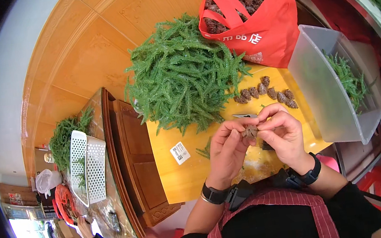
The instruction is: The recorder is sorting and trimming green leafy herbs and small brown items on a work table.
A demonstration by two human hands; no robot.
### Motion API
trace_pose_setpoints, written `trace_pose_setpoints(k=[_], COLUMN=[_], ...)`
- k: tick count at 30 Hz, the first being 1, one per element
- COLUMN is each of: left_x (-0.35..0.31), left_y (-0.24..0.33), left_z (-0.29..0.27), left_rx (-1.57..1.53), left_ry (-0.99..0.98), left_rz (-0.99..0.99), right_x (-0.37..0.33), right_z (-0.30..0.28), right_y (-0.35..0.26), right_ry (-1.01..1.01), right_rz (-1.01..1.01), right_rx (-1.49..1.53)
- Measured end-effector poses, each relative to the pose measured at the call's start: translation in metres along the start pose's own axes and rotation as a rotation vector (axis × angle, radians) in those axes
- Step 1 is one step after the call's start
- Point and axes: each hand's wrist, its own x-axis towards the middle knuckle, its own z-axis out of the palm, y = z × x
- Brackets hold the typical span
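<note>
Between the fingertips of both my hands is a small brown pine cone [250,132], held just above the yellow table [174,183]. My left hand [225,150] pinches it from one side, and my right hand [284,136] grips the other with thumb and fingers. Behind my hands lies a metal tool [244,115] with a pointed tip; the rest of it is hidden. Several pine cones [271,93] sit in a loose line farther back. A loose green sprig [205,150] lies left of my left hand, beside a white label [180,153].
A big heap of green artificial fir sprigs [180,75] covers the table's back left. Behind stands a red bag [265,33] full of pine cones. At right is a clear plastic bin [324,88] with greenery. Far left, another person's hand [85,227] is near a white perforated basket [94,171].
</note>
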Motion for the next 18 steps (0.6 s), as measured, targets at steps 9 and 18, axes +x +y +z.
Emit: trace_pose_setpoints(k=[9,18], left_x=[0.0022,0.0007], left_y=[0.0037,0.0017], left_z=[0.0051,0.0001], left_rx=[0.066,0.054], left_ry=[0.036,-0.014], left_rz=[0.038,0.110], right_x=[0.0043,0.0054], right_z=[0.0011,-0.0003], right_y=[-0.0060,-0.0078], right_ry=[-0.028,-0.033], right_rz=[0.076,0.021], right_rx=[0.020,-0.082])
